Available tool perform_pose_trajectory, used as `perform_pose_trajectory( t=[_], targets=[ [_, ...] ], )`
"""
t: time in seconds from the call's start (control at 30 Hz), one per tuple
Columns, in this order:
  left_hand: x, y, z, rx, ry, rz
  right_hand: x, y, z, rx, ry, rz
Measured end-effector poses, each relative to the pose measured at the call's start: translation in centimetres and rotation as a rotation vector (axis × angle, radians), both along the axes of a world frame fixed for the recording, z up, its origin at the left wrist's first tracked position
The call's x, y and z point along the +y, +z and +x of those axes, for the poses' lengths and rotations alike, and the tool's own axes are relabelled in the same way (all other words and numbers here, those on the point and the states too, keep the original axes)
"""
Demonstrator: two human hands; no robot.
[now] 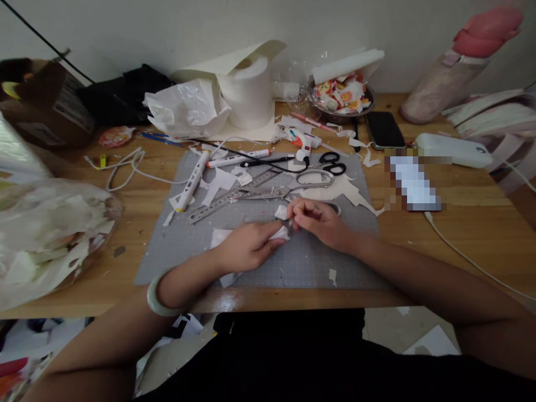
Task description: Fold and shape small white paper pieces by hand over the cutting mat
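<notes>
My left hand [249,245] is closed on a small crumpled white piece [281,233], perhaps tissue or paper, with thumb and forefinger pressed on it. Close beside it my right hand [320,220] has its fingertips pinched together. A white tuft [280,212] shows next to these fingertips; whether they grip it is too small to tell. Both hands hover over the grey cutting mat [318,262]. Under my left hand lies a white sheet [220,237], partly hidden by it. Just beyond the hands are metal scissors [285,192] and a steel ruler [213,206].
White markers [195,181], paper scraps [220,184], black-handled scissors [333,163] and a glue gun [305,144] crowd the mat's far half. Behind stand a paper roll [247,95] and a bowl of wrappers [341,109]. A clear bag of scraps [54,240] sits left, a lit phone [414,181] right.
</notes>
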State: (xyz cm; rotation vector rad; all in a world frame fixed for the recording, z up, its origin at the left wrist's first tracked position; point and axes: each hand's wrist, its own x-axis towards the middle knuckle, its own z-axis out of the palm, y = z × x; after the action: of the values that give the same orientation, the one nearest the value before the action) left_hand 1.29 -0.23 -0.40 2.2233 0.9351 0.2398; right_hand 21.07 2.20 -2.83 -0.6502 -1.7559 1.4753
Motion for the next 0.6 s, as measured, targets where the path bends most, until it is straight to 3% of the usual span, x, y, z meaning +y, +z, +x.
perform_pose_trajectory(
  t=[0.1, 0.27, 0.43, 0.6],
  targets=[
    [0.02, -0.10, -0.11, -0.020, 0.015, 0.001, -0.23, -0.13, -0.11, -0.033, 0.011, 0.121],
    [0.00, -0.24, -0.28, -0.050, 0.011, 0.000, -0.49, -0.25, -0.23, -0.108, -0.002, 0.130],
    [-0.05, -0.18, -0.24, -0.071, -0.010, -0.018, -0.35, -0.14, -0.27, -0.142, 0.021, 0.275],
    [0.00, -0.06, -0.12, -0.091, -0.021, -0.013, -0.36, -0.21, -0.28, -0.110, -0.012, 0.200]
  ],
)
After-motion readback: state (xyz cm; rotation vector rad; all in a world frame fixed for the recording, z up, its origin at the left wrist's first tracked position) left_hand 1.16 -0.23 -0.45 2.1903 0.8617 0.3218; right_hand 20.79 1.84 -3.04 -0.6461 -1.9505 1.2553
